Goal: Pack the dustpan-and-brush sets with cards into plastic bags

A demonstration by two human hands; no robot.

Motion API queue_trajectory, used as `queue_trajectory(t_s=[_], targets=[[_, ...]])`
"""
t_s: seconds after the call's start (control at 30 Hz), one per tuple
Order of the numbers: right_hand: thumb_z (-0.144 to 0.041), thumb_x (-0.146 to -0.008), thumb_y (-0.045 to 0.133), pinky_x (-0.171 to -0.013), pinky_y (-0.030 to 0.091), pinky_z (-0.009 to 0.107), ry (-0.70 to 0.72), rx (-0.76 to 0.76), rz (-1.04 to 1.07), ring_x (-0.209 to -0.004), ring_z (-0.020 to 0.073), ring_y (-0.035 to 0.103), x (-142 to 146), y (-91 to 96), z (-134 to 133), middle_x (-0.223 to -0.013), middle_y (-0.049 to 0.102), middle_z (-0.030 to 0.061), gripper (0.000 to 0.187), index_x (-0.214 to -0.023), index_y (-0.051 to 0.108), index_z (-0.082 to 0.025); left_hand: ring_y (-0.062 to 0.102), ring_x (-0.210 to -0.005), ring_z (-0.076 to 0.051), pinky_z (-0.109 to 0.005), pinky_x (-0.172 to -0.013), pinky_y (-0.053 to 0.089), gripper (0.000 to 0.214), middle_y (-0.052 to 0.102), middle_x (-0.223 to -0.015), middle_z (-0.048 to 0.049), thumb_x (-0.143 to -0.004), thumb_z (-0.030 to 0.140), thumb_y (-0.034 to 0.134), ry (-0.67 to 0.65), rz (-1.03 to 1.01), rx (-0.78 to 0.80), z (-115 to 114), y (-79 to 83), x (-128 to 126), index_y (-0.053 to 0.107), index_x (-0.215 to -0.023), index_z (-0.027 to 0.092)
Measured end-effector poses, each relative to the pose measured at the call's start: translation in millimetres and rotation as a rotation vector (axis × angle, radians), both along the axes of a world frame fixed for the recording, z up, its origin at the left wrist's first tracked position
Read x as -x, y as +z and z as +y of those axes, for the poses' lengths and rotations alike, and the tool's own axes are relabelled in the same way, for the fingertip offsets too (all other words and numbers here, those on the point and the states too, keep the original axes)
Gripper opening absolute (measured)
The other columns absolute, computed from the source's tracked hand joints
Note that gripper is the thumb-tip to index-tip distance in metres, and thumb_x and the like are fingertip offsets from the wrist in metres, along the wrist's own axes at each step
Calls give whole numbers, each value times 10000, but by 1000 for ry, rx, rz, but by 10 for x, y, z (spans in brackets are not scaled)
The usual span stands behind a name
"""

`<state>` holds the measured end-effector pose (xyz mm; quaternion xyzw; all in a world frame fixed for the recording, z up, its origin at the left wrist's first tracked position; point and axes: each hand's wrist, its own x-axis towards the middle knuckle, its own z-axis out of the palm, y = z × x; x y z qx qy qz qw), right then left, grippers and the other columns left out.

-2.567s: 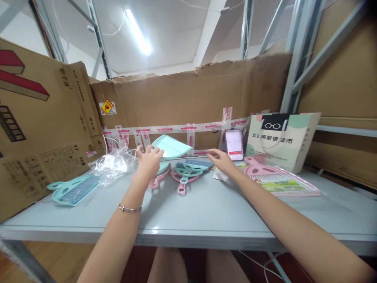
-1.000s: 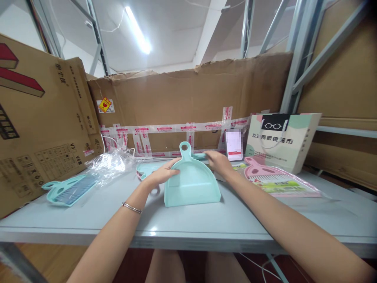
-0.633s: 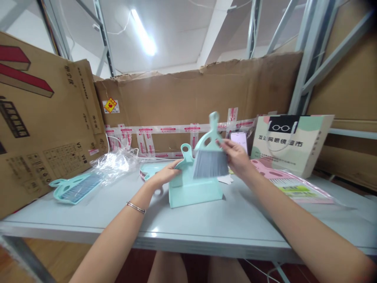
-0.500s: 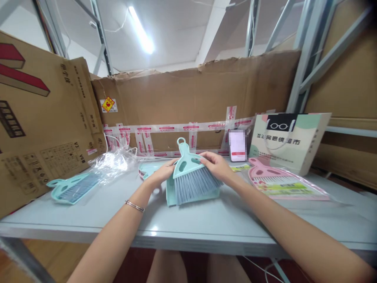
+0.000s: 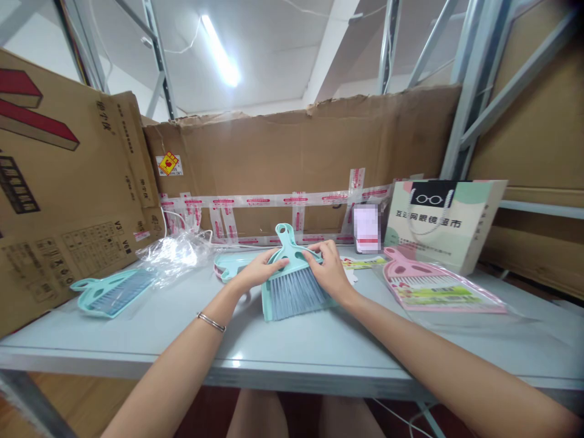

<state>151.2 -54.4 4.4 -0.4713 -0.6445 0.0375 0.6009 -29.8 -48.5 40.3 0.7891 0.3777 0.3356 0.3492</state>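
A mint-green hand brush [image 5: 296, 291] with grey bristles lies against a matching dustpan [image 5: 267, 304], handle pointing up and bristles toward me. My left hand [image 5: 263, 267] grips the left side of the pair, its thumb on the brush's upper body. On the other side my right hand [image 5: 329, 267] is closed round the right edge, thumb pressed on the brush top. The fingers behind the dustpan are hidden. Just left of and behind my left hand lies another mint-green piece [image 5: 230, 263], partly covered.
A bagged mint-green brush set [image 5: 114, 293] and crumpled clear plastic [image 5: 176, 258] lie left. To the right are a pink brush and dustpan set [image 5: 438, 286], a phone [image 5: 367, 228] and a paper bag [image 5: 429, 225]. Cardboard boxes [image 5: 274, 152] wall the back of the table [image 5: 255, 350].
The brush has come down closer into line with the dustpan, now covering more of it. Both thumbs have moved inward onto the brush's upper body.
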Motion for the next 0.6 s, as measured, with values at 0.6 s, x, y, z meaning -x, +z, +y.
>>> queue_trajectory(t_s=[0.6], targets=[[-558, -581, 664, -697, 439, 301, 574, 615, 178, -674, 162, 592, -201, 240, 98, -759, 694, 50, 514, -875, 724, -141, 555, -892, -205, -304, -808, 416, 405, 643, -998, -49, -836, 440, 410, -21, 206, -186, -30, -11, -78, 612, -1036, 152]])
